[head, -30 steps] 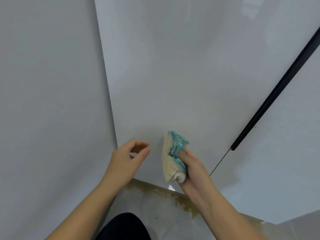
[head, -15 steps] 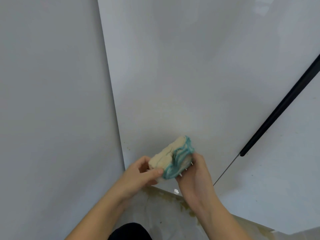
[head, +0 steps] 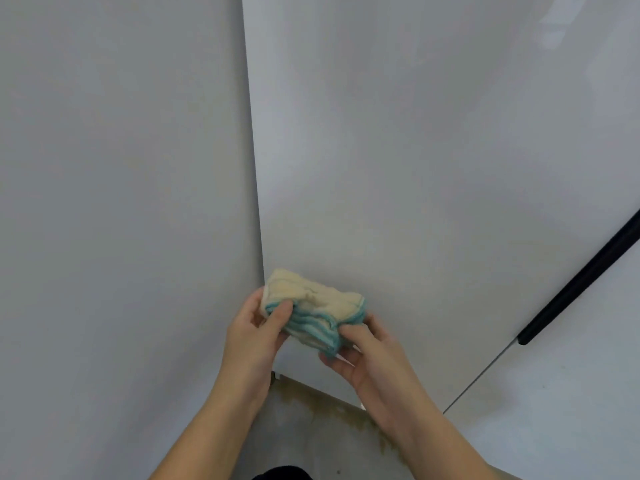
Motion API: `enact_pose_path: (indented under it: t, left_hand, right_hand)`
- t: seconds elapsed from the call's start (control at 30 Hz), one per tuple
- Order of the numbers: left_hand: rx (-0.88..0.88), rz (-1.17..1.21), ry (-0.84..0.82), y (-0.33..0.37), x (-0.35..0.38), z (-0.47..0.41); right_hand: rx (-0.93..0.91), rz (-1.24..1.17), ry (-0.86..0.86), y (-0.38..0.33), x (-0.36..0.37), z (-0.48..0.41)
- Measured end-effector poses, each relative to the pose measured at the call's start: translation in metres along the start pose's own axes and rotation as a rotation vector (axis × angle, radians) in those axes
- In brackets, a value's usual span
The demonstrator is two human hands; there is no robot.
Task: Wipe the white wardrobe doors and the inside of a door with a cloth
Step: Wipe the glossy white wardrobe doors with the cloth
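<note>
Held before lower left corner of white wardrobe door (head: 415, 168): folded cream cloth (head: 313, 308), teal-edged. Long axis laid upper left to lower right across door, layered teal edges turned toward wearer. Left hand (head: 252, 336) pinching upper-left end, thumb in front; right hand (head: 367, 358) pinching lower-right end, fingers beneath. Both grips closed on cloth, forearms converging from below door. Half second earlier: tilted up rightward, hands closer together.

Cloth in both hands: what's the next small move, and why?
Probably release the left hand and press the cloth onto the white door with the right hand: it is folded into a pad, held at both ends before that panel.
</note>
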State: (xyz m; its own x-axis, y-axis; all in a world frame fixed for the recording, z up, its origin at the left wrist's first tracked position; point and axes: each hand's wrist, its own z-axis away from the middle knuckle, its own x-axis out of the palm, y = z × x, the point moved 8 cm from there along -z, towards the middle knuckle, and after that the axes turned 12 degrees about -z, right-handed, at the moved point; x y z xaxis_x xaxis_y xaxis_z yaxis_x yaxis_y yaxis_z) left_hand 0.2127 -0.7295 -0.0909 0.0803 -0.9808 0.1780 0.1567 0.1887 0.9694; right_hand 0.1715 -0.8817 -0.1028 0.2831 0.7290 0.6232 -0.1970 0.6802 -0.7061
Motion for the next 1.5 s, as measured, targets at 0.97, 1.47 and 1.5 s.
enact_pose_path:
  t: [0.97, 1.47, 1.5]
  left_hand:
    - [-0.462, 0.062, 0.124, -0.137, -0.034, -0.061]
    - [-0.389, 0.169, -0.043, -0.245, -0.068, -0.050]
    - [-0.401, 0.189, -0.053, -0.248, -0.070, -0.052]
  right_hand:
    - [0.323, -0.012, 0.254, 0.106, -0.052, -0.068]
    - [0.507, -0.256, 0.228, 0.215, -0.127, -0.091]
    - [0.471, -0.283, 0.196, 0.213, -0.126, -0.094]
